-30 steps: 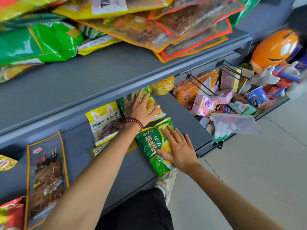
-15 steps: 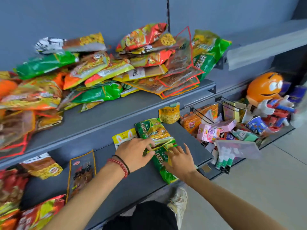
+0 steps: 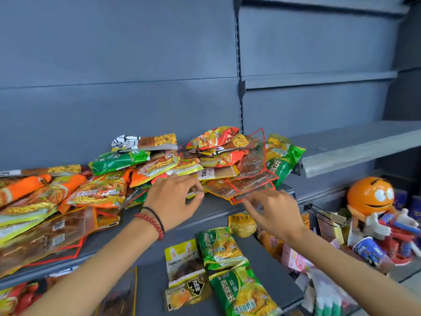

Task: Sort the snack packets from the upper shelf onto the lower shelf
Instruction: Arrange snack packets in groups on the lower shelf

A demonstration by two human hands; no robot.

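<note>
A heap of snack packets (image 3: 148, 174) in orange, green and yellow lies on the grey upper shelf (image 3: 205, 213). My left hand (image 3: 175, 199), with bead bracelets on the wrist, reaches the heap's front edge with loosely curled, blurred fingers. My right hand (image 3: 273, 208) stretches spread fingers toward the clear red-edged packets (image 3: 250, 183) without gripping them. On the lower shelf (image 3: 150, 281) lie two green noodle packets (image 3: 241, 293), a yellow rabbit packet (image 3: 182, 261) and a small yellow bag (image 3: 242, 224).
An orange round-headed figure (image 3: 369, 197) stands at the right among small boxes and cups (image 3: 366, 252). Wire hooks (image 3: 319, 213) jut out beside it. More packets sit at the lower shelf's left end (image 3: 13, 297). Bare grey shelves (image 3: 353, 144) run to the right.
Both hands have left the green packets on the lower shelf and risen to the heap on the upper shelf. The view has tilted upward.
</note>
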